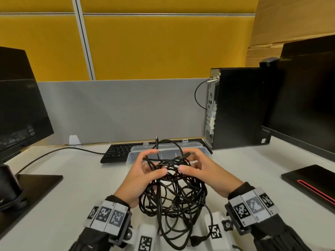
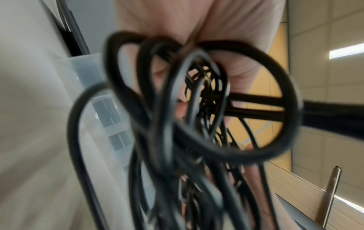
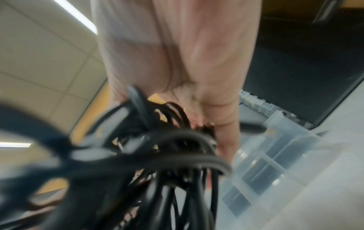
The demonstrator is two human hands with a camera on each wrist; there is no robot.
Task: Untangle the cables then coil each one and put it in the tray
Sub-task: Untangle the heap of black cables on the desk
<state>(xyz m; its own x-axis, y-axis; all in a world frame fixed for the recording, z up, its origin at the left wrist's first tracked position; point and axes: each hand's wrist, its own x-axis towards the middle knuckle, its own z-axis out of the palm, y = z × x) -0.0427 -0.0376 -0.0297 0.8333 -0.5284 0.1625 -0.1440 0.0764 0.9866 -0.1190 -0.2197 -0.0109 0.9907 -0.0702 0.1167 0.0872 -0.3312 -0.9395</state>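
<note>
A tangled bundle of black cables (image 1: 172, 192) hangs between both hands above the white desk. My left hand (image 1: 145, 169) grips its upper left side, fingers curled round several strands. On the upper right side my right hand (image 1: 194, 165) holds it, thumb and fingers curled into the loops. One plug end (image 1: 157, 142) sticks up above the hands. Loops trail down to the desk near my wrists. The clear plastic tray (image 1: 197, 147) with dividers lies just behind the hands. Blurred cable loops (image 2: 187, 109) fill the left wrist view; the right wrist view shows the cables (image 3: 157, 155) beside the tray (image 3: 275, 155).
A black keyboard (image 1: 117, 151) lies behind the tray. A computer tower (image 1: 235, 105) stands at the back right, with monitors at far left (image 1: 18, 105) and far right (image 1: 308, 96). A black monitor base (image 1: 315, 182) sits at right. A grey partition closes the desk's back edge.
</note>
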